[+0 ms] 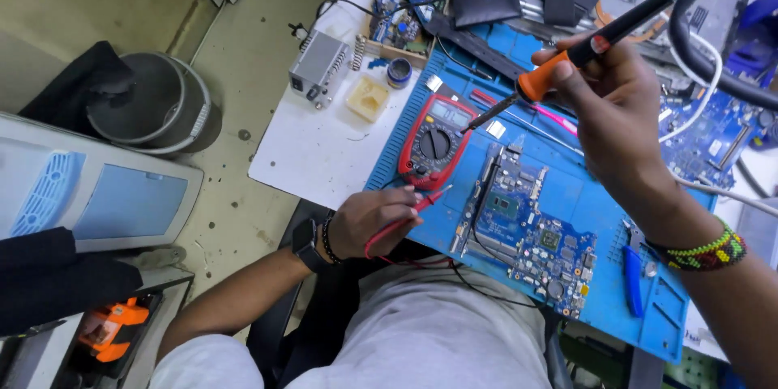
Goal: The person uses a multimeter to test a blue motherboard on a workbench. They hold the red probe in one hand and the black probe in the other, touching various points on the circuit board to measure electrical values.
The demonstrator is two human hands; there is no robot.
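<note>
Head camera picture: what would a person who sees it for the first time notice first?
Most striking is the right hand, raised over the blue mat and holding a soldering iron with an orange grip, its tip pointing down toward the red multimeter. On the mat lies a blue circuit board. At the mat's near edge, the left hand holds a red test probe.

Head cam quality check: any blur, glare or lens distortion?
Head view: wide-angle bending toward the edges; even, soft lighting, faint shadows; the circuit board and multimeter sharp; the right hand with the soldering iron slightly soft; no strong glare on the blue mat.
</note>
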